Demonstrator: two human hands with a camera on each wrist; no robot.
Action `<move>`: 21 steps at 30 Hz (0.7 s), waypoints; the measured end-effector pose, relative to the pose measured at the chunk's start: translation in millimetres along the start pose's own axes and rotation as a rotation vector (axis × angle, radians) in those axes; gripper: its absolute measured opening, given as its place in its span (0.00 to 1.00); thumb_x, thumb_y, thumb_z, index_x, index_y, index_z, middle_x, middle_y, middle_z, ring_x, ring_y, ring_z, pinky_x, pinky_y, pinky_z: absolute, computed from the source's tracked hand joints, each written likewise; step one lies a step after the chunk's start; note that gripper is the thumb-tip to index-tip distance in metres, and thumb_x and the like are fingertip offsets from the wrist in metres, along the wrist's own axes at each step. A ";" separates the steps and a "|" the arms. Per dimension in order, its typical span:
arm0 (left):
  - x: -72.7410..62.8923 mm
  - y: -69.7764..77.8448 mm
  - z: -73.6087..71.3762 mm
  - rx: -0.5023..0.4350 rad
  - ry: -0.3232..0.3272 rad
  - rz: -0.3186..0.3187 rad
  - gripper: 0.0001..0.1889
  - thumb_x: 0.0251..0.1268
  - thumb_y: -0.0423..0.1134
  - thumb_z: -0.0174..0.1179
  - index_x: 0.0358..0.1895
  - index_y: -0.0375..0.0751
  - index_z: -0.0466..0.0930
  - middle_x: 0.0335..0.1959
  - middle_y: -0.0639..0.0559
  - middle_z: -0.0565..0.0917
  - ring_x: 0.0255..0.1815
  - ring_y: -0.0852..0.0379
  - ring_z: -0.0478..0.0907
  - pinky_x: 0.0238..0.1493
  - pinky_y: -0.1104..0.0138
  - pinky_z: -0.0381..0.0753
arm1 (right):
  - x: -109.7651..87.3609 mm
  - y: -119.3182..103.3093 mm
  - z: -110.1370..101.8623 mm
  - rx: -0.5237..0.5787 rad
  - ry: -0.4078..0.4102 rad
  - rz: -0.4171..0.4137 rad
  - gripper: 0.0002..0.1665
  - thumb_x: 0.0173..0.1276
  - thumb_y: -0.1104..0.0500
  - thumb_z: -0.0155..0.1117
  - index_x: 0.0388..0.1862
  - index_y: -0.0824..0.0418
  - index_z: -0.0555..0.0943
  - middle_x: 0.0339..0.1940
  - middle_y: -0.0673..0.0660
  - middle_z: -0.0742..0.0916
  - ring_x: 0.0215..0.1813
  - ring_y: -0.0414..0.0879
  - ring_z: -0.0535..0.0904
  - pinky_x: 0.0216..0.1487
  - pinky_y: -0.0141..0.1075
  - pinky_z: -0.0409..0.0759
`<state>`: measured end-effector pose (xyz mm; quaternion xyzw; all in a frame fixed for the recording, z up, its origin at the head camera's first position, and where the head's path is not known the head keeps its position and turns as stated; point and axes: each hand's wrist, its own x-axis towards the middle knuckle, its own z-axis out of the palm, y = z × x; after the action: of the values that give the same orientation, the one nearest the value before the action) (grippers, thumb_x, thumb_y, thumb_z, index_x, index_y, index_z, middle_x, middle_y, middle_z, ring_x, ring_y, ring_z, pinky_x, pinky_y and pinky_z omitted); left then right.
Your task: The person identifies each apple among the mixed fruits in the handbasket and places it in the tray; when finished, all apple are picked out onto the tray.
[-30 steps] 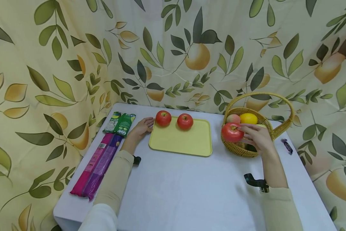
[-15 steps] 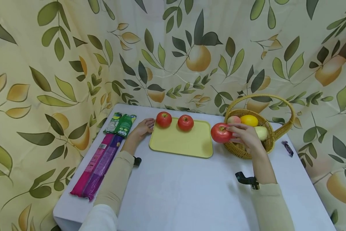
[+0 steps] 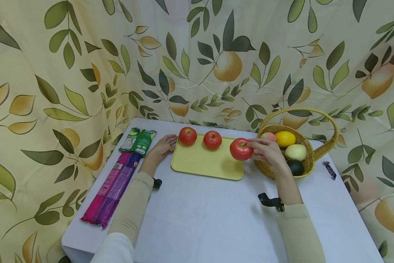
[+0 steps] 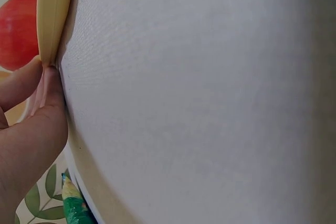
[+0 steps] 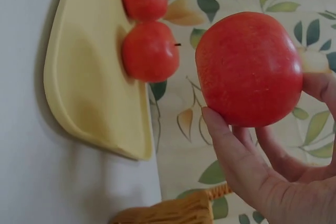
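My right hand (image 3: 268,151) holds a red apple (image 3: 241,149) by its side, raised over the right end of the yellow tray (image 3: 206,160). In the right wrist view the thumb and fingers curl around that apple (image 5: 249,69). Two more red apples, a left one (image 3: 187,136) and a middle one (image 3: 212,140), sit along the tray's back edge. At the tray's left side, my left hand (image 3: 164,146) pinches the rim; the left wrist view has thumb and fingertips meeting at the tray's edge (image 4: 52,19).
Right of the tray stands a wicker basket (image 3: 325,150) with a tall handle, holding a lemon (image 3: 285,139) and several other fruits. A wrapped candy (image 3: 329,170) lies beyond it. Green packets (image 3: 138,141) and long pink-purple packages (image 3: 113,190) line the table's left edge.
My right hand has carried the apple left, from over the basket to above the tray's right end, uncovering the basket's pale and dark fruits. The left hand stays at the tray's edge.
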<state>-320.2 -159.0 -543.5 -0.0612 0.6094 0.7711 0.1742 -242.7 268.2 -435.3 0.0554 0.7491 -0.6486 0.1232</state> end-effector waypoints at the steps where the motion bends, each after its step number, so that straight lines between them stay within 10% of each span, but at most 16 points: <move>1: 0.3 -0.3 -0.2 0.002 0.002 -0.001 0.43 0.63 0.07 0.45 0.82 0.32 0.50 0.83 0.37 0.59 0.83 0.46 0.57 0.79 0.56 0.63 | 1.2 -0.1 3.0 -0.012 -0.006 -0.001 0.37 0.71 0.48 0.73 0.71 0.67 0.75 0.58 0.52 0.81 0.49 0.43 0.86 0.58 0.44 0.84; 21: 5.1 -1.9 -2.7 0.011 0.013 -0.005 0.43 0.62 0.07 0.47 0.81 0.32 0.53 0.82 0.38 0.61 0.83 0.47 0.58 0.79 0.57 0.64 | 20.6 6.1 55.7 0.074 -0.020 -0.012 0.33 0.73 0.52 0.71 0.69 0.70 0.75 0.57 0.55 0.83 0.52 0.50 0.85 0.49 0.41 0.89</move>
<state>-324.6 -160.3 -547.5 -0.0667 0.6147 0.7668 0.1727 -254.7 212.7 -453.6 0.0489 0.7237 -0.6769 0.1247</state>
